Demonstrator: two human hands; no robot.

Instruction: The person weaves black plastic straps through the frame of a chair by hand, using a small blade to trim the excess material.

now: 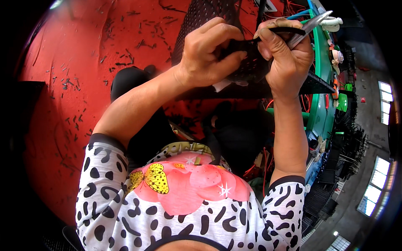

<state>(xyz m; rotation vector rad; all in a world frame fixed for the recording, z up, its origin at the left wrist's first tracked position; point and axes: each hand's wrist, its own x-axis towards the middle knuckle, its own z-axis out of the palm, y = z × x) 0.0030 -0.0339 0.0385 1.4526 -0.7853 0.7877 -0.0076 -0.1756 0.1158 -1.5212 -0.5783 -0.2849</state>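
- Hands are raised close together at the far side, right of centre, over a black woven piece (201, 21).
- Fingers of the left hand (212, 52) are curled inward, one end of a thin black strip (289, 30) apparently gripped.
- Under the right hand's (289, 58) thumb, the strip is pinched; a pointed silver tool (312, 27) is clasped too, its tip directed far right.
- At left, a red floor (90, 37) is strewn with black scraps (70, 83).
- At right, a green counter (324, 54) is seen.
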